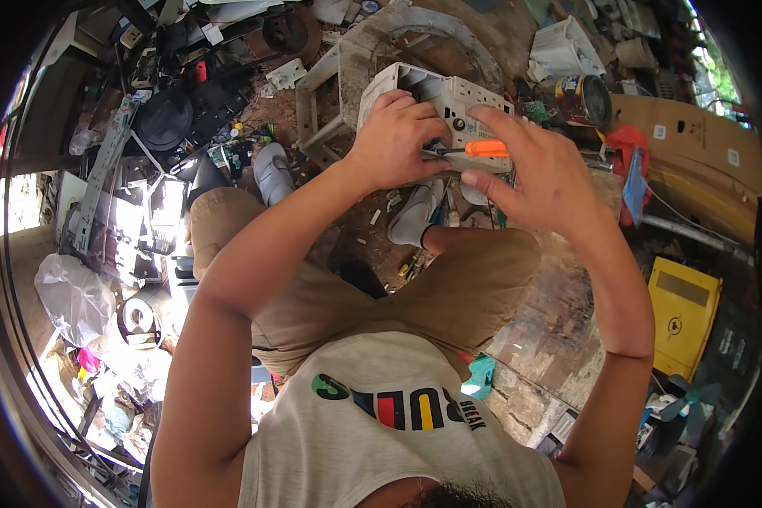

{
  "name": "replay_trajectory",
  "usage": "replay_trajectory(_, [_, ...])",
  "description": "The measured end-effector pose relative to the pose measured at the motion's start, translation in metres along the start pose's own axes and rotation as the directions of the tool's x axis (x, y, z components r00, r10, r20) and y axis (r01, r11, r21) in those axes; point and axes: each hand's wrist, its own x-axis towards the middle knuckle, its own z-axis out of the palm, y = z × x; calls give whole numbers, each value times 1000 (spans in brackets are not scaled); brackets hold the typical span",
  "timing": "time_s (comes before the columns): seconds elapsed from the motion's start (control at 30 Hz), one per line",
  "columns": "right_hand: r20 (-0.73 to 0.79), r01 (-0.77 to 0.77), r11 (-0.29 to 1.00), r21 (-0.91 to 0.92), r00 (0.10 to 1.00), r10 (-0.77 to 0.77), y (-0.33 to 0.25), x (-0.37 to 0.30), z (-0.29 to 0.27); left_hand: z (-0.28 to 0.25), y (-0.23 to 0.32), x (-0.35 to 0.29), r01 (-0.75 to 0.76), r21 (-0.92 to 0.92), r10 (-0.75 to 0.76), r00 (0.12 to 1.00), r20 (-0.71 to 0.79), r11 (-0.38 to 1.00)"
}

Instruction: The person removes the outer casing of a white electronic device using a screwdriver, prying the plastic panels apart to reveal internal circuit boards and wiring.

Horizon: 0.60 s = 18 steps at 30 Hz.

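Observation:
A pale box-like plastic housing [472, 106] with slots and a round dark fitting is in front of me, above my feet. My left hand [398, 140] grips its left side, fingers bent over the edge. An orange-handled screwdriver [487, 149] lies level across the front of the housing, its shaft pointing left. The tip is hidden by my left fingertips. The handle's butt sits in my right hand [538, 169], whose thumb and index finger lie apart on either side of it. The other right fingers are mostly hidden.
Behind the housing stands a grimy ring-topped frame [347, 63]. Electronic scrap covers the left floor, near a clear plastic bag [74, 296]. On the right are a paint can [582, 100], a cardboard box [694, 140], a red bag [626, 140], a yellow case [684, 313] and fan blades [692, 396].

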Motion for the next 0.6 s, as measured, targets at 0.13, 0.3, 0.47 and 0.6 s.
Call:
replay_trajectory(0.13, [-31, 76, 996, -55, 996, -78, 5, 1, 4, 2, -1, 0, -10, 3, 10, 1000, -16, 1000])
replay_trajectory(0.3, [-12, 1, 998, -69, 1000, -2, 2, -4, 4, 1, 1, 1, 2, -7, -2, 1000, 13, 1000])
replay_trajectory(0.47, [-139, 264, 961, -88, 952, -274, 9, 6, 10, 7, -10, -4, -50, 99, 55, 997, -47, 994])
replay_trajectory(0.6, [65, -200, 976, -83, 977, 205, -6, 3, 5, 6, -1, 13, -75, 84, 75, 997, 2, 994])
